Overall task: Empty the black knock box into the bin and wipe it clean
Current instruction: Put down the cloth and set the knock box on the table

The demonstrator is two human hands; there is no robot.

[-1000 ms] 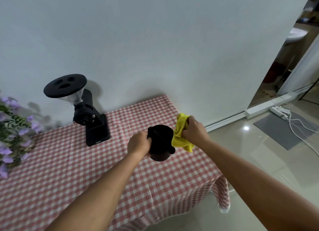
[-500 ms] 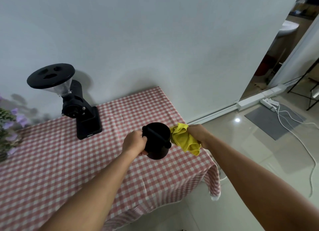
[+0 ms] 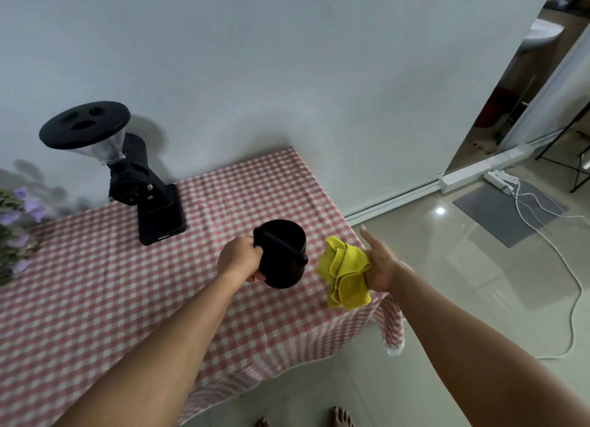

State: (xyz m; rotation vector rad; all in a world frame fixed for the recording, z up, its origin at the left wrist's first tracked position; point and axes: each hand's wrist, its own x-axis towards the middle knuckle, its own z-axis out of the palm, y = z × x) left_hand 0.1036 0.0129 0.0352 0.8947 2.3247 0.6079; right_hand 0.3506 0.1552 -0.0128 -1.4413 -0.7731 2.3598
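A white wall (image 3: pixel 287 75) backs a table under a red checked cloth (image 3: pixel 95 283). Near its middle, the left hand (image 3: pixel 238 260) grips the black knock box (image 3: pixel 282 254) by its side, lifted and tilted. At three o'clock from the box, apart from it, the right hand (image 3: pixel 380 263) lies open with a yellow cloth (image 3: pixel 346 273) against its palm. A coffee grinder (image 3: pixel 134 177) stands at ten o'clock.
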